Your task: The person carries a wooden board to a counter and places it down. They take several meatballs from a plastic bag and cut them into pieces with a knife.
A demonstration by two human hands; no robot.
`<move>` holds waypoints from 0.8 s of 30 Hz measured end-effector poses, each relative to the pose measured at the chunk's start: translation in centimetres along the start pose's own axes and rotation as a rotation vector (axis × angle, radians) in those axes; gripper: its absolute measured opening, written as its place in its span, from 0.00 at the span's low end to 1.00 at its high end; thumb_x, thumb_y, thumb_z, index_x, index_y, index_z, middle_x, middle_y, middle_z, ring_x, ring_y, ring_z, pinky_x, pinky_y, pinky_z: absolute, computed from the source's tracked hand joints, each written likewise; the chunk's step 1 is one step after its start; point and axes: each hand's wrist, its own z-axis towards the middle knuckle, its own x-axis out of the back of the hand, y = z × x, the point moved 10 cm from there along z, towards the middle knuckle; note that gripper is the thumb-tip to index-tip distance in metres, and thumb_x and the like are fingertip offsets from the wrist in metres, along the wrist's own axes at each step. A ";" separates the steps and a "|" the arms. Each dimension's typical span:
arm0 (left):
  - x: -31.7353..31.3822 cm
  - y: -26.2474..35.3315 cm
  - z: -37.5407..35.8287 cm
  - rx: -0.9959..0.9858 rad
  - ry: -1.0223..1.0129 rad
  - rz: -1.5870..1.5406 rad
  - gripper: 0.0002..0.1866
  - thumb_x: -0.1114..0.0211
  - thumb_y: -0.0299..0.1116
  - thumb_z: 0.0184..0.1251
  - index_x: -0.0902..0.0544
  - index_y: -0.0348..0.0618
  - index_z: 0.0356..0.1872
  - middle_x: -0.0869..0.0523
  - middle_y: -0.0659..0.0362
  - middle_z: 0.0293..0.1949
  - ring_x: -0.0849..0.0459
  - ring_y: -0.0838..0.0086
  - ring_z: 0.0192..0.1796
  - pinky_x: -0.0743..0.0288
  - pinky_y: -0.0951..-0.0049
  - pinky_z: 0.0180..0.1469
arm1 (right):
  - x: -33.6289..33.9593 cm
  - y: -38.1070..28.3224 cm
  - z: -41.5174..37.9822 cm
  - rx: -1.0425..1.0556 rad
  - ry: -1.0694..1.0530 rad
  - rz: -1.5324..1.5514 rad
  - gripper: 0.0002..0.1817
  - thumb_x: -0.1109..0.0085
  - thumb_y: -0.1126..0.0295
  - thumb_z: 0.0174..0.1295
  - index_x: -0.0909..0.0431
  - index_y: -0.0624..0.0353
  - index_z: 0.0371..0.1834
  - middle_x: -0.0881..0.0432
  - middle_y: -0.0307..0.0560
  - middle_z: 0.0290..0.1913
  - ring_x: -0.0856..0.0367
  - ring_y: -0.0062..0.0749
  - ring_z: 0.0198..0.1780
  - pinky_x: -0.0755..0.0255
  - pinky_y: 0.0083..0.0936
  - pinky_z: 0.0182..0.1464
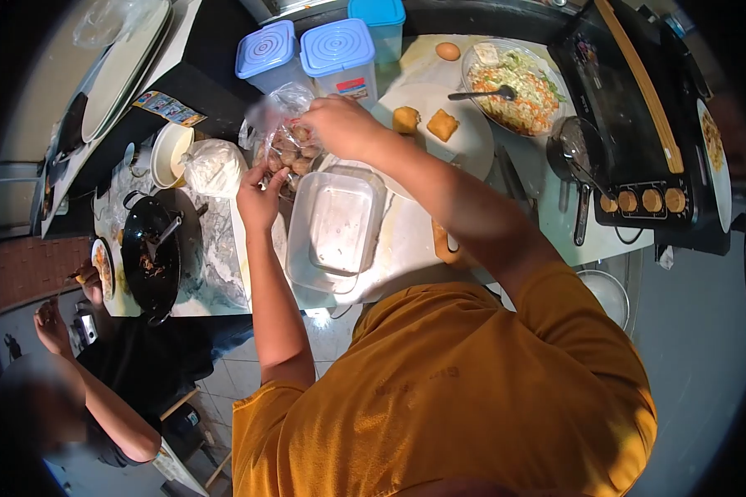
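Note:
A clear plastic bag of brown, round balls (287,152), perhaps meatballs, stands between my hands. My left hand (259,199) pinches its lower left side with thumb and fingers. At the bag's upper right, my right hand (340,124) is closed on the gathered plastic; its fingertips are partly hidden. Just below and right of the bag sits a clear plastic food container (305,263) with nothing inside. A white plate (472,157) with golden fried pieces (443,125) lies partly under my right forearm. Left of the bag is a white plastic bag (214,168).
Lidded plastic tubs (337,50) stand behind the bag. A bowl of shredded vegetables (518,91), an egg (448,51), a knife (514,178), a frying pan (575,149) and a black oven (638,108) are rightward. At left are a wok (145,273) and another person's arm (112,406).

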 end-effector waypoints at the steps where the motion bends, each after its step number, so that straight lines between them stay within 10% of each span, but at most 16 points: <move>1: 0.0 -0.1 0.0 0.007 -0.002 0.005 0.22 0.22 0.39 0.56 0.13 0.38 0.50 0.13 0.52 0.46 0.14 0.66 0.48 0.23 0.72 0.52 | -1.6 -0.1 1.2 0.009 -0.088 -0.083 0.10 0.40 0.74 0.56 0.15 0.58 0.41 0.16 0.54 0.43 0.17 0.52 0.46 0.24 0.42 0.49; 8: 0.1 -0.5 -0.2 0.048 0.018 0.003 0.16 0.26 0.38 0.61 0.11 0.46 0.49 0.13 0.55 0.50 0.14 0.67 0.50 0.23 0.72 0.53 | -7.7 1.4 4.1 -0.111 -0.404 0.041 0.07 0.37 0.73 0.51 0.12 0.52 0.32 0.14 0.56 0.39 0.14 0.52 0.45 0.22 0.41 0.51; 24: 0.7 1.0 -0.5 -0.037 0.098 0.008 0.11 0.28 0.33 0.64 0.11 0.36 0.42 0.11 0.52 0.41 0.13 0.70 0.44 0.23 0.74 0.49 | -10.1 2.5 3.2 -0.157 -0.562 0.114 0.14 0.40 0.68 0.58 0.14 0.52 0.47 0.14 0.59 0.44 0.16 0.54 0.48 0.24 0.41 0.53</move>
